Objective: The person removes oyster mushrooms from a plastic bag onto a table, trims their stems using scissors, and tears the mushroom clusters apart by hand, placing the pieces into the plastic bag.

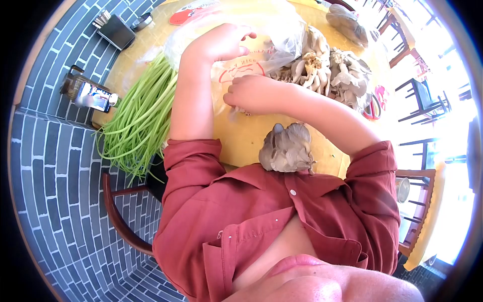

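Observation:
My left hand [220,43] is over a clear plastic bag [287,25] with red print, its finger and thumb apart and nothing visible between them. Below it, my right hand [249,93] has its fingers curled in against the bag's near side; small pale bits show under them, but what they grip is hidden. A grey oyster mushroom cluster [287,148] is near my chest at the table edge. More oyster mushrooms [314,65] are heaped beyond my right forearm, partly beside the bag. Left of my left forearm lies a bundle of long green stems [143,110].
On the yellow table [241,143], a phone [94,96] leans against a dark jar at the left. A chopstick holder [114,31] is at the back left. Red-handled scissors [373,106] lie at the right. A wooden chair [118,216] is at my left, beside the brick-patterned wall.

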Available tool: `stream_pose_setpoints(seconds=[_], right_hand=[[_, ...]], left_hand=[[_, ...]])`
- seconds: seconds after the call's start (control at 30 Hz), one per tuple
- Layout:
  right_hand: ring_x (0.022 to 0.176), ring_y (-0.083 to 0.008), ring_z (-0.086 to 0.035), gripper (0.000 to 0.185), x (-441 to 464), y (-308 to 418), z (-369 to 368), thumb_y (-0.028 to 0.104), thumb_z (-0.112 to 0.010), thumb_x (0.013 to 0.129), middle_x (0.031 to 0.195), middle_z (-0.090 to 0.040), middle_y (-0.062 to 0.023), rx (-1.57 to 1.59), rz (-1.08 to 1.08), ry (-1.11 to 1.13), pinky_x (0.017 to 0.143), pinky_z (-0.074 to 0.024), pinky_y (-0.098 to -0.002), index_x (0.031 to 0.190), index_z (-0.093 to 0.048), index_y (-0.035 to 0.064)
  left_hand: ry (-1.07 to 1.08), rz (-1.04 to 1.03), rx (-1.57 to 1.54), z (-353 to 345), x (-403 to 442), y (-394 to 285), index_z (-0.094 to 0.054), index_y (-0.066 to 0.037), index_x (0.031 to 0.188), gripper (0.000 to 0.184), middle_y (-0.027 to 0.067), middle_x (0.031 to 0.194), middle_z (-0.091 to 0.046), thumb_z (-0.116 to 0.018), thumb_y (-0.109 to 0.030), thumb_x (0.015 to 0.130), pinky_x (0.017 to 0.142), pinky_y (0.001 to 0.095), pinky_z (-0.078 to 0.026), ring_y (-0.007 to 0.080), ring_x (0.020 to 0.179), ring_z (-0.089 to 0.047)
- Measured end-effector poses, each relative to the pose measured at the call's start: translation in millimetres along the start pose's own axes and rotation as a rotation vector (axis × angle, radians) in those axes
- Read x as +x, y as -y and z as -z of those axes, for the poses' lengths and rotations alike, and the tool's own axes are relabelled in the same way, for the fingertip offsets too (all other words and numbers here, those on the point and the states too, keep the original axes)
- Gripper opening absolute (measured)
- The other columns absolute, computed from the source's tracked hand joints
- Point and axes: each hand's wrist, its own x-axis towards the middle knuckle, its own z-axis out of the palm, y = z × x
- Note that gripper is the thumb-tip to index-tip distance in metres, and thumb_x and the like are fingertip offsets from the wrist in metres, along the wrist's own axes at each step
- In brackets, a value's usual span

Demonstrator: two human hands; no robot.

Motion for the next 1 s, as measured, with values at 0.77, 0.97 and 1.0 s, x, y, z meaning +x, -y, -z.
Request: stream_pose_setpoints(seconds=[0.77,0.97,1.0], right_hand=[[0.065,-0.0263,-0.060,0.018,-103.5,-12.9,44.0,0.015,-0.061,0.080,0.073,-0.060,-0.0138,0.226,-0.648,-0.947,0.059,-0.0495,-0.0323,0.091,-0.060,0.0012],[0.061,-0.0301,-0.056,0.013,-103.6,-15.2,39.1,0.011,-0.059,0.077,0.066,-0.051,-0.0100,-0.161,-0.540,-0.966,0.056,-0.0482,-0.0406,0.069,-0.050,0.0051],[0.061,-0.0302,-0.056,0.012,-105.0,-16.3,39.6,0.011,-0.059,0.076,0.067,-0.051,-0.0099,-0.180,-0.529,-0.965,0.056,-0.0482,-0.0406,0.070,-0.050,0.0052]], left_hand=[[-0.129,-0.283,-0.857,-32.7,20.9,-54.5,-0.065,-0.002,0.091,0.016,-0.0008,0.069,-0.062,-0.070,-0.001,0.076,0.059,0.0195,-0.046,0.0044,0.063,-0.057],[-0.192,-0.255,-0.745,-34.6,16.4,-74.2,-0.060,0.000,0.085,0.010,-0.0014,0.063,-0.058,-0.063,0.005,0.076,0.056,0.0198,-0.046,0.0051,0.060,-0.057],[-0.211,-0.245,-0.736,-37.5,17.1,-76.5,-0.060,0.000,0.084,0.010,-0.0015,0.062,-0.057,-0.062,0.005,0.075,0.056,0.0201,-0.046,0.0053,0.059,-0.056]])
